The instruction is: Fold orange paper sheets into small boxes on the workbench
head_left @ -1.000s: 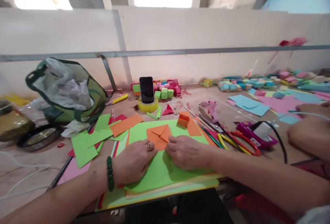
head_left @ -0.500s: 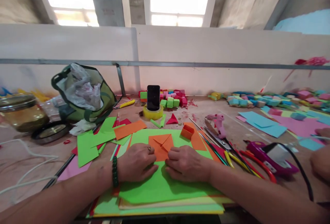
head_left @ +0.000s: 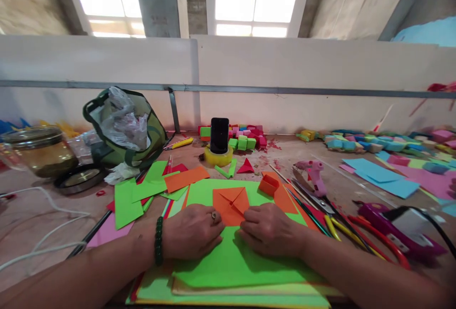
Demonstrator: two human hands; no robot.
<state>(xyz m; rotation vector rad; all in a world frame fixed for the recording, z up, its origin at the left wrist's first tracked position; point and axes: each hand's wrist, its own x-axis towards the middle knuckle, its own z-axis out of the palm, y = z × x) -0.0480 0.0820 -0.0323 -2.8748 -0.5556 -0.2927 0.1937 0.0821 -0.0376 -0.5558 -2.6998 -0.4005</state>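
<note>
A square of orange paper (head_left: 231, 201), its corners folded in toward the middle, lies on a stack of green paper (head_left: 228, 268). My left hand (head_left: 197, 230), with a ring and a green bead bracelet (head_left: 158, 241), pinches the lower left edge of the square. At the lower right edge, my right hand (head_left: 269, 228) has its fingers curled closed on the same paper. The fingertips of both hands are partly hidden. Just beyond the right hand sits a small folded orange paper box (head_left: 268, 185).
Scissors (head_left: 313, 195), pliers (head_left: 377, 238), a pink glue gun (head_left: 314, 173) and a purple glue gun (head_left: 395, 223) lie at right. A phone (head_left: 219, 135) stands on a tape roll (head_left: 218, 156). Green paper pieces (head_left: 128, 202), a bag (head_left: 124, 128) and a jar (head_left: 39, 152) are left.
The whole view has shifted slightly, so things sit farther right. Both hands keep hold of the orange square's lower edges. A co-worker's hand at the right edge has mostly left the view.
</note>
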